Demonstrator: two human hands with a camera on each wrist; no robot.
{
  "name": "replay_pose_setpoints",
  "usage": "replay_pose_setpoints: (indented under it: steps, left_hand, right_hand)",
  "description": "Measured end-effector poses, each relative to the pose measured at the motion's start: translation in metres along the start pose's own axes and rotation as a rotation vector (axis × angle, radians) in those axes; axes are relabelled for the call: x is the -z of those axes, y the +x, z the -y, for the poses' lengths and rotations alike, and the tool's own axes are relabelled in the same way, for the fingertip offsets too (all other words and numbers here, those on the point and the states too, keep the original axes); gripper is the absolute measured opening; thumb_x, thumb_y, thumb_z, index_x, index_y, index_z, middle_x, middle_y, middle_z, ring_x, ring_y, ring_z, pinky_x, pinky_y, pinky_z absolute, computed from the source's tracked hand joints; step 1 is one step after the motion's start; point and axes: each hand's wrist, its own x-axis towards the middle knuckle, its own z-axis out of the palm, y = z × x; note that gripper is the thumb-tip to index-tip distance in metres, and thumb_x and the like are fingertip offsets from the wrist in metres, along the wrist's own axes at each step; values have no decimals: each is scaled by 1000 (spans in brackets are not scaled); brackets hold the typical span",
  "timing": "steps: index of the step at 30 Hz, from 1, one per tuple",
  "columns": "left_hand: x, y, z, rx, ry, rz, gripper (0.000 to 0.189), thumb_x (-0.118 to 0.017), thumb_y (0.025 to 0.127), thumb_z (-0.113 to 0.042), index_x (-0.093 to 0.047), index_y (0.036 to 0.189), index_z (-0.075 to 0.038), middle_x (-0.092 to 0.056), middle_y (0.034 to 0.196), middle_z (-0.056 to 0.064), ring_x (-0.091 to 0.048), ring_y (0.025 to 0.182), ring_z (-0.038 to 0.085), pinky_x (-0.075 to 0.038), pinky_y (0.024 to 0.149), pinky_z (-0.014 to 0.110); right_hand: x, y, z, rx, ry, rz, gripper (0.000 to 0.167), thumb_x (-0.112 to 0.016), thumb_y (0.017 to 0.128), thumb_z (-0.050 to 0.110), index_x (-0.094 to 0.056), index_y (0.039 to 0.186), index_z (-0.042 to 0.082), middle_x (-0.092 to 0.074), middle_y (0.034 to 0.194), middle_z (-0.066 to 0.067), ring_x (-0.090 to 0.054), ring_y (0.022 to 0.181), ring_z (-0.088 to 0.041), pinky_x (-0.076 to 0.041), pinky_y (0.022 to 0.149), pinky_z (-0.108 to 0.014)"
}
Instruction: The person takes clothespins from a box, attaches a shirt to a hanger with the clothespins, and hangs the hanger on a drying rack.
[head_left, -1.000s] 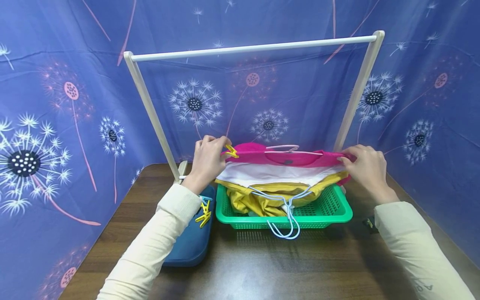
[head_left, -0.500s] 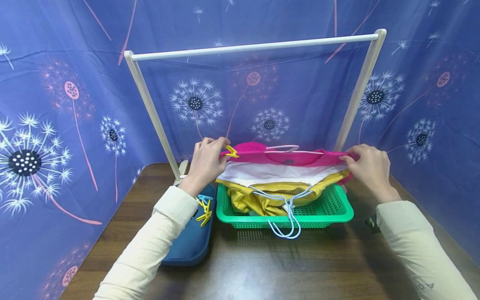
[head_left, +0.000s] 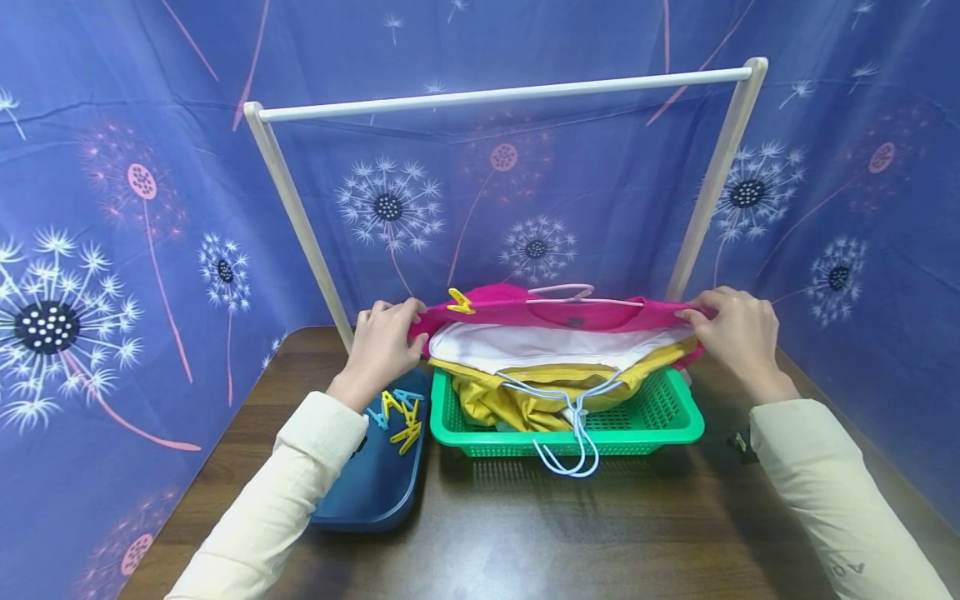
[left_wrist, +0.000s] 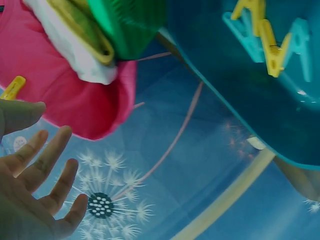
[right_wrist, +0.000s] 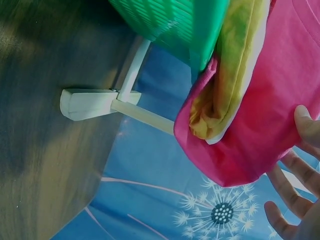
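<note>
A pink shirt [head_left: 495,312] on a pink hanger [head_left: 562,292] lies at the back of the green basket [head_left: 480,437]. Clipped to its upper edge, left of the hanger, is a yellow clothespin [head_left: 461,302]. At the shirt's left end is my left hand [head_left: 384,340]; the left wrist view shows its fingers spread and thumb apart, beside the cloth edge. My right hand [head_left: 737,337] pinches the right end, thumb in front and fingers behind the pink cloth [right_wrist: 265,130]. White cloth [head_left: 517,346] and a yellow garment [head_left: 517,396] with a light blue hanger [head_left: 579,417] lie in front.
A blue tray [head_left: 375,492] left of the basket holds yellow clothespins [head_left: 407,433] and light blue clothespins [head_left: 377,419]. Behind stands a wooden rack with a white bar [head_left: 510,96]. A small dark object [head_left: 742,446] lies by the right sleeve.
My left hand has let go of the yellow clothespin and moved left and slightly down to the shirt's end. The clothespin stays on the shirt. My right hand keeps its pinch.
</note>
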Motion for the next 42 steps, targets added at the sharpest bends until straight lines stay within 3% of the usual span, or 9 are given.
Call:
replay_pose_setpoints:
  steps: [5, 13, 19, 27, 35, 42]
  left_hand:
    - [-5, -12, 10, 30, 34, 43, 22, -66, 80, -19, -63, 100, -11, -66, 77, 2, -55, 83, 28, -38, 77, 47]
    - [-19, -35, 22, 61, 86, 157, 23, -70, 76, -19, -64, 96, -10, -68, 82, 3, -56, 81, 29, -40, 72, 47]
    - [-29, -48, 24, 87, 130, 284, 31, -75, 73, -25, -64, 98, -10, -68, 88, 4, -57, 87, 33, -41, 79, 53]
    - [-40, -59, 23, 141, 154, 495, 35, -77, 71, -29, -65, 96, -7, -67, 90, 10, -56, 85, 31, -41, 83, 57]
    - [-55, -67, 25, 166, 160, 603, 35, -80, 66, -31, -65, 87, -7, -62, 78, 7, -52, 79, 27, -41, 80, 53]
    - [-62, -72, 26, 190, 165, 668, 42, -81, 64, -33, -63, 91, -7, -64, 89, 10, -55, 91, 33, -38, 86, 56]
  right_hand:
    - [0, 0, 0, 12, -4, -4, 13, -70, 75, 16, -71, 79, 4, -68, 84, -17, -58, 70, -39, -36, 58, -47]
    - [2, 0, 0, 10, -7, 8, 14, -71, 76, 17, -71, 80, 4, -68, 84, -18, -57, 70, -39, -35, 58, -46]
    - [2, 1, -1, 16, -11, 2, 13, -71, 75, 16, -71, 79, 4, -68, 83, -17, -57, 69, -38, -35, 58, -47]
    - [1, 0, -1, 11, -18, 14, 10, -68, 75, 14, -71, 77, 5, -67, 77, -16, -53, 61, -34, -31, 55, -42]
    - [1, -1, 0, 3, -18, 20, 10, -69, 75, 15, -70, 76, 4, -66, 75, -16, -52, 60, -33, -29, 56, -41]
    - [-1, 0, 1, 11, -24, 14, 11, -70, 75, 15, -70, 74, 5, -67, 75, -15, -53, 61, -33, -29, 55, -41]
